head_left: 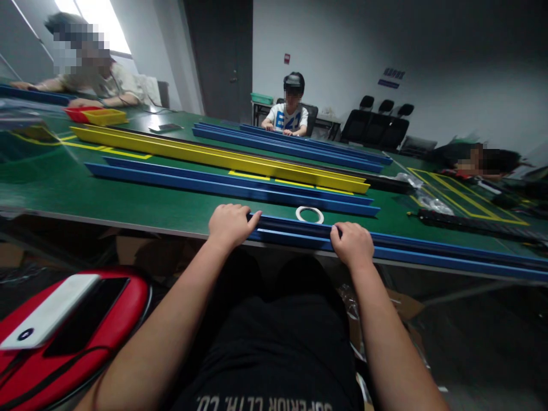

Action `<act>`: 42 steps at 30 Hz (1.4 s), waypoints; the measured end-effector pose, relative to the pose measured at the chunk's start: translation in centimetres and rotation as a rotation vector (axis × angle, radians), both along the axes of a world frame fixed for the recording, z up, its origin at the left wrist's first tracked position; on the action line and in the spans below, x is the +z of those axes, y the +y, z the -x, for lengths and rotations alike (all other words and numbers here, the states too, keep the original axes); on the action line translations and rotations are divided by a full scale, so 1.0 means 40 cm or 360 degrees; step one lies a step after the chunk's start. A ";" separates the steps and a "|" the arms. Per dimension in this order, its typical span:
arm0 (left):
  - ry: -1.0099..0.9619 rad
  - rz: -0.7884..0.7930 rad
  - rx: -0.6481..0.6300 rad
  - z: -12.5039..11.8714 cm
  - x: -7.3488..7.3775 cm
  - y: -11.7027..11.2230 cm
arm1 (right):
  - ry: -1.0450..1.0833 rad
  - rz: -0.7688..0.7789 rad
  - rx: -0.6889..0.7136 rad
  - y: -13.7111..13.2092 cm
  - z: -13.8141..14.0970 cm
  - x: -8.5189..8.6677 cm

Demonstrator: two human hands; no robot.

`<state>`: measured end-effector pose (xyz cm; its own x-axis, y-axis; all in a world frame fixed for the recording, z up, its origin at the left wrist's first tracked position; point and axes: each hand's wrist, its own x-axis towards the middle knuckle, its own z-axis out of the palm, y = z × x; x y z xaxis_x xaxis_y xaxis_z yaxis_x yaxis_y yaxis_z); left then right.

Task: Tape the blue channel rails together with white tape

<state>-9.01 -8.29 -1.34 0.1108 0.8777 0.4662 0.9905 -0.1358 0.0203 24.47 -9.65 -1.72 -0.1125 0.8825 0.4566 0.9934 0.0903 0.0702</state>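
Note:
A long blue rail (428,251) lies along the near edge of the green table (64,182). My left hand (231,224) grips its left end with fingers curled over the top. My right hand (351,244) is closed on the same rail a little further right. A white tape ring (309,214) lies flat on the table just behind the rail, between my hands.
More blue rails (231,185) and a long yellow rail (214,157) lie across the table. Red and yellow bins (100,116) stand far left. Three other people sit around the table. A red bag (64,331) with a white device lies at my lower left.

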 end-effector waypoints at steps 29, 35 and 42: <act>-0.0138 0.0070 -0.0072 -0.190 -0.001 -0.029 | 0.0380 0.0776 0.0414 0.135 -0.066 0.061; -0.0132 0.0072 -0.0076 -0.188 -0.001 -0.029 | 0.0324 0.1108 0.0265 0.222 -0.025 0.071; -0.0159 0.0085 -0.0081 -0.189 -0.003 -0.026 | 0.0280 0.1037 0.0197 0.243 -0.034 0.065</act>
